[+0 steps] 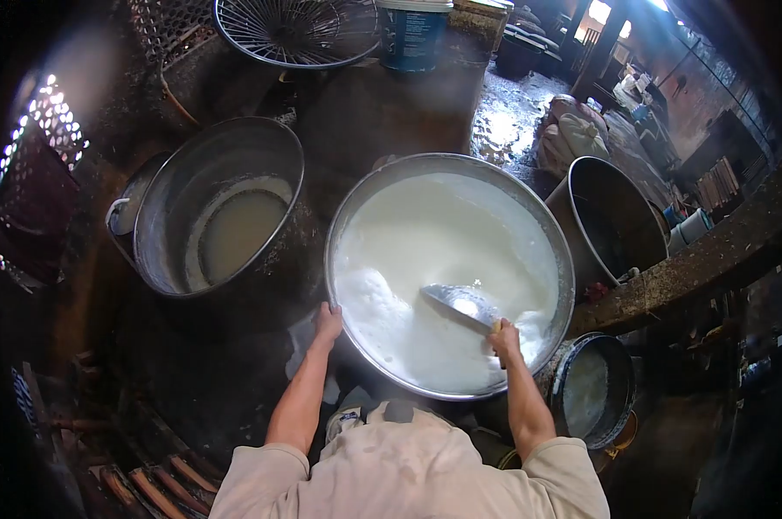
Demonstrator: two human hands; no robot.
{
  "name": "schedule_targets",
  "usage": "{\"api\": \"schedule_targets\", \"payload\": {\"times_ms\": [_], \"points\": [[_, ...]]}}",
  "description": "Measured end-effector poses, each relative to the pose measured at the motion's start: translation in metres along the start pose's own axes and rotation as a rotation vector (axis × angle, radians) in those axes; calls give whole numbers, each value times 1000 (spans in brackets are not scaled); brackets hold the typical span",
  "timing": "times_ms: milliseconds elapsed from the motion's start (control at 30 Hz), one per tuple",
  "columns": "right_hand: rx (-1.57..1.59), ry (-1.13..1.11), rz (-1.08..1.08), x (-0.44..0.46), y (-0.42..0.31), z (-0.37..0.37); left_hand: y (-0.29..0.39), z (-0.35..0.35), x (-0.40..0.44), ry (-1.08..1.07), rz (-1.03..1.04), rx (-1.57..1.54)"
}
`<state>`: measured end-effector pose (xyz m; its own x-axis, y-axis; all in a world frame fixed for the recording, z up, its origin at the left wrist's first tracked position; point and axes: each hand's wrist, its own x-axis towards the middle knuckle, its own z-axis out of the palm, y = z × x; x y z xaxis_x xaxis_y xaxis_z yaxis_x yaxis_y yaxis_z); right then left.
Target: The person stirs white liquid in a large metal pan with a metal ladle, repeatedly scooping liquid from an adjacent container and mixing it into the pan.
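A large round metal vat (567, 251) stands in front of me, holding milky white liquid (443, 225) with foam along its near and left sides. My right hand (504, 339) is closed around the handle of a metal scoop (462, 303), whose blade lies at the liquid's surface, right of the middle. At the vat's left rim, my left hand (328, 320) grips the edge, its thumb at the top of the rim. The rest of its fingers are partly hidden.
A deep pot (166, 251) with cloudy liquid stands at the left, an empty-looking metal pot (572, 195) at the right. Below that is a smaller pot (626, 363). A wire basket (297, 35) and a blue bucket (412, 39) are at the back; firewood (157, 493) lies lower left.
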<state>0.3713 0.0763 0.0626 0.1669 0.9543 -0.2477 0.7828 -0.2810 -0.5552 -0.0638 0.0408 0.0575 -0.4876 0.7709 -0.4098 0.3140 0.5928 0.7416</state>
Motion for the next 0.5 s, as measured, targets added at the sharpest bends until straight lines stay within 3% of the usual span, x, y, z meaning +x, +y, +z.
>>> {"api": "schedule_targets", "payload": {"times_ms": [133,167,500], "points": [[115,-77,94,-36,-36,32,-26,8,24,-99,-28,-132],[143,-105,104,-45,-45,37,18,-16,-10,-166,-150,-188],[368,-250,97,-104,-140,41,-12,-9,16,-219,-4,-183]]}}
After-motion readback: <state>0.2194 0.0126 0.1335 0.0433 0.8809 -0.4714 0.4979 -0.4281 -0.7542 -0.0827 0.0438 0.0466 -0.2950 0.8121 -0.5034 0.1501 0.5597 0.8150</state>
